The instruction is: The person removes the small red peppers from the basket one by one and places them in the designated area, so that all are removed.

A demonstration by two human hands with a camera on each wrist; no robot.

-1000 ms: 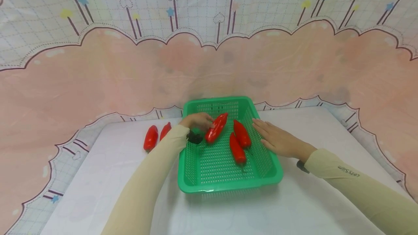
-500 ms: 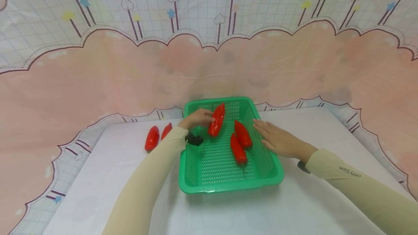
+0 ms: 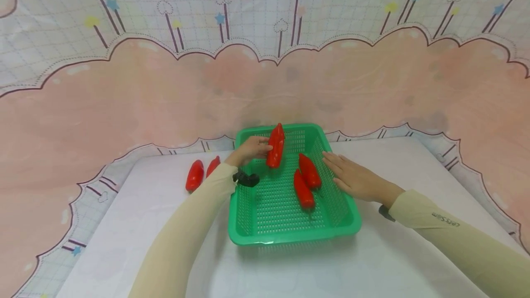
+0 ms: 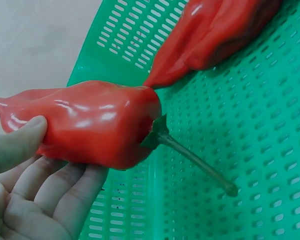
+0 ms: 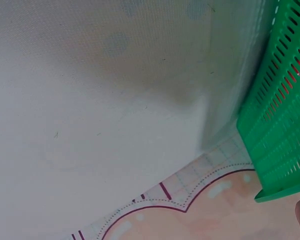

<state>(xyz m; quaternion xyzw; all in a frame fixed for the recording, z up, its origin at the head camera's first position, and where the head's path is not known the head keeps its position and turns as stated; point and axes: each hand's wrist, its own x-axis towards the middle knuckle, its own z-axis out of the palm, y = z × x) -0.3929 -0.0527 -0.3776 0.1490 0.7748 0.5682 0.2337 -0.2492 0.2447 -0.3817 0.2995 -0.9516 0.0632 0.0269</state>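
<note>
A red pepper [image 3: 276, 146] is held between the thumb and fingers of my left hand [image 3: 251, 149], above the left back part of a green plastic basket [image 3: 290, 237]. In the left wrist view the held pepper [image 4: 90, 122] lies across the fingers, its green stem pointing right. Two more red peppers, one [image 3: 309, 172] behind the other [image 3: 303, 191], rest on the basket floor at the right. My right hand [image 3: 357, 180] has its fingers straight, with the fingertips at the basket's right rim. Just a fingertip of it shows in the right wrist view.
On the white table [image 3: 136, 224], left of the basket, lie a red pepper [image 3: 194, 176] and another [image 3: 213, 165] partly hidden by the left sleeve. A patterned cloth backdrop [image 3: 265, 86] stands close behind the basket.
My left hand has raised the pepper from low in the basket and moved it slightly back, turning it more upright. The right hand has stayed at the basket's rim.
</note>
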